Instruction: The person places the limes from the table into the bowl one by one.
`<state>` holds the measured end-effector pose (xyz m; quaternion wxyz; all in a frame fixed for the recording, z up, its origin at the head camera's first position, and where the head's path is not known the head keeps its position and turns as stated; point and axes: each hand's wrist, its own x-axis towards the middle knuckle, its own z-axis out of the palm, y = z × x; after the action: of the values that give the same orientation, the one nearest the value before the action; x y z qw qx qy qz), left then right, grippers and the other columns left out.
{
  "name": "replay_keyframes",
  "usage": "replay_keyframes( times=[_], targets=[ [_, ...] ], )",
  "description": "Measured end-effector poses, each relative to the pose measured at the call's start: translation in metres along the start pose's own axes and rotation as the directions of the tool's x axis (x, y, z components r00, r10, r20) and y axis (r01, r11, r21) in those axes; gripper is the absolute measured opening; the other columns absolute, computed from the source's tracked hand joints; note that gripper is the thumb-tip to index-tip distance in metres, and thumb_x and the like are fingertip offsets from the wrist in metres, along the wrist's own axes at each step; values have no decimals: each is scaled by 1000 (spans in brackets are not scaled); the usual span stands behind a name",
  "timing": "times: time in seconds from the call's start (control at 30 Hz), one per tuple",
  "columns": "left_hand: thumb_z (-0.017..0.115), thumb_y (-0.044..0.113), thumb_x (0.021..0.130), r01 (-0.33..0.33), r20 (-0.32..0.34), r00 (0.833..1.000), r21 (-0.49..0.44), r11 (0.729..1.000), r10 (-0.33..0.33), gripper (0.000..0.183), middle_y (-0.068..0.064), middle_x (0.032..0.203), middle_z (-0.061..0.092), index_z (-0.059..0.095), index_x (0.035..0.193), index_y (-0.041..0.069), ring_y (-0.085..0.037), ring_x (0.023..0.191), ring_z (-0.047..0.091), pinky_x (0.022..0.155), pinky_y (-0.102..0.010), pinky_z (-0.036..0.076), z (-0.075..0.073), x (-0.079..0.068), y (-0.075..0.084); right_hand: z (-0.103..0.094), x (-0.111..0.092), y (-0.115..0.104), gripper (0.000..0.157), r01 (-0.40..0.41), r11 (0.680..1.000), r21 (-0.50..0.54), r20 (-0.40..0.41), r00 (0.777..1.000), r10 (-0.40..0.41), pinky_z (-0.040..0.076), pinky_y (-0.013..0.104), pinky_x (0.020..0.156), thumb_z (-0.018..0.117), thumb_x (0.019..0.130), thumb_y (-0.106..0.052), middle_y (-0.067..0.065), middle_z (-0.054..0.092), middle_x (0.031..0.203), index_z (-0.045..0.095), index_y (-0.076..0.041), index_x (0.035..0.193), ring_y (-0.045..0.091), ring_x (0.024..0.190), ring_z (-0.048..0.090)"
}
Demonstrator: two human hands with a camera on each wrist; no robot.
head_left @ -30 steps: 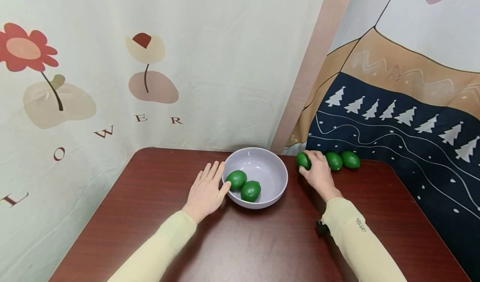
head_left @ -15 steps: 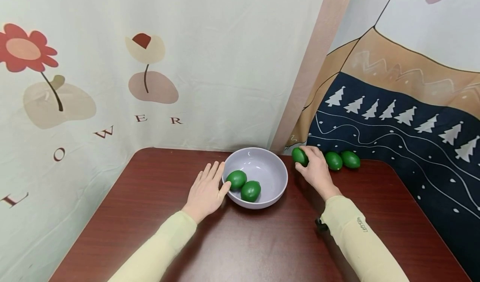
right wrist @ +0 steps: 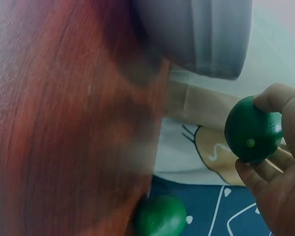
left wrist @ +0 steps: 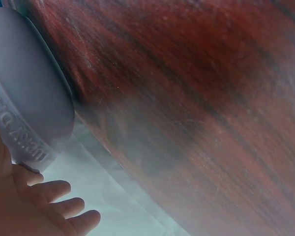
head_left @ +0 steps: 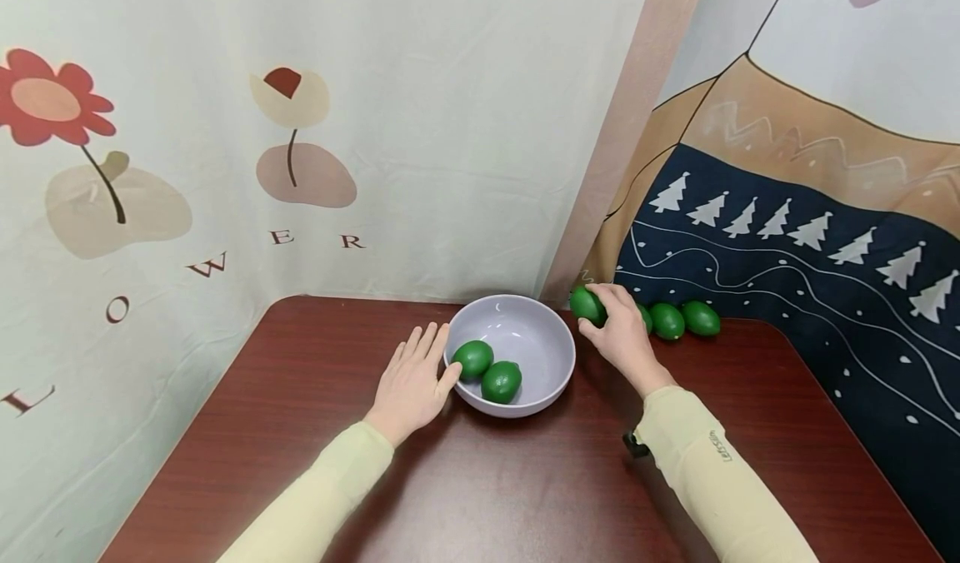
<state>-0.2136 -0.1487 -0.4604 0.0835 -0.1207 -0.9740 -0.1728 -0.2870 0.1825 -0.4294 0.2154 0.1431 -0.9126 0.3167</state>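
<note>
My right hand [head_left: 624,336] pinches a green lime [head_left: 585,305] between thumb and fingers, just right of the lilac bowl [head_left: 512,411]. In the right wrist view this lime [right wrist: 250,129] shows its stem end and is clear of the table. Two more limes, one at the left [head_left: 472,359] and one nearer the front [head_left: 502,382], lie side by side in the bowl. My left hand [head_left: 411,386] rests against the bowl's left side with straight fingers, its thumb tip at the rim. Raised letters mark the bowl's wall [left wrist: 32,83] in the left wrist view.
Three limes stand in a row at the table's back right: one partly behind my right hand, a middle lime [head_left: 667,321] and an end lime [head_left: 702,318]. The dark red table [head_left: 517,496] ends at printed curtains [head_left: 450,171] behind.
My right hand has lifted its lime off the table and moved it left toward the bowl, uncovering part of another lime behind it. The left hand and the bowl have stayed put.
</note>
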Motion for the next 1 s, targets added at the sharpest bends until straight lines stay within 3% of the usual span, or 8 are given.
replay_keyframes(
  times=[0.63,1.0],
  targets=[
    [46,45,108,15,23,1000,-9,1000,-15,68,-18,166,33,32,163,9,-39,156,24,125,-56,24,1,0,-1,4,7,-21,54,49,997,62,2,999,-50,52,57,95,80,84,-7,21,60,133,64,-3,135,40,115,60],
    [46,46,108,16,26,1000,-15,1000,-16,68,-17,167,32,31,163,9,-38,156,23,125,-56,23,1,0,0,3,10,-34,54,6,996,90,70,997,-12,53,56,97,79,87,-9,20,59,136,62,-4,138,40,121,58]
  ],
)
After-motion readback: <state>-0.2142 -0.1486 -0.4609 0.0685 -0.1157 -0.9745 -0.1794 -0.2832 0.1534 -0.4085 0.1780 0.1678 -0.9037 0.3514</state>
